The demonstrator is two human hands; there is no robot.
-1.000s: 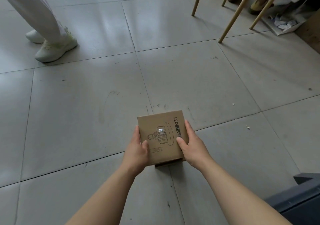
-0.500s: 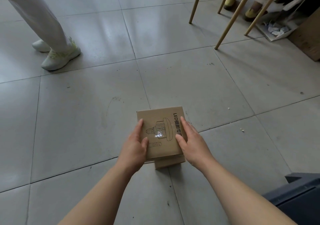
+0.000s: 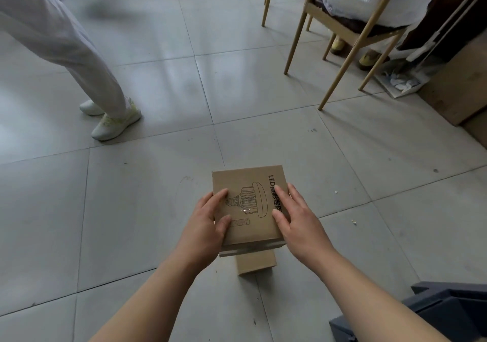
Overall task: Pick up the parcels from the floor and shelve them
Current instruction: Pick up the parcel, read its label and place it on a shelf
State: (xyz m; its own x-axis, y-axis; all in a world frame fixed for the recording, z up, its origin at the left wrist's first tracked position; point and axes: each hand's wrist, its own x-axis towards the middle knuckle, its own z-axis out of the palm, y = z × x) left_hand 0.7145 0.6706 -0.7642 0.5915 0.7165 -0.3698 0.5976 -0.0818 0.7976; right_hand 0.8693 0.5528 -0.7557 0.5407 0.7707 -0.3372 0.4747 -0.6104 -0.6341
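Observation:
A brown cardboard box point(image 3: 247, 181), printed with an LED bulb drawing, is held between both hands above the grey tiled floor. My left hand point(image 3: 204, 224) grips its left edge with the thumb on top. My right hand point(image 3: 299, 221) clasps its right edge with fingers spread over the lid. Below the box, a smaller cardboard parcel point(image 3: 257, 262) shows, partly hidden; I cannot tell whether it rests on the floor or is carried with the top box.
A person in white trousers and pale sneakers point(image 3: 116, 124) stands at the left. Wooden chair legs point(image 3: 340, 78) rise at the right, beside a large cardboard box point(image 3: 458, 91). A dark grey plastic object point(image 3: 434, 312) sits at the lower right corner.
The box has risen from the floor in both hands, uncovering the smaller parcel under it. My view has tilted up, showing more of the room.

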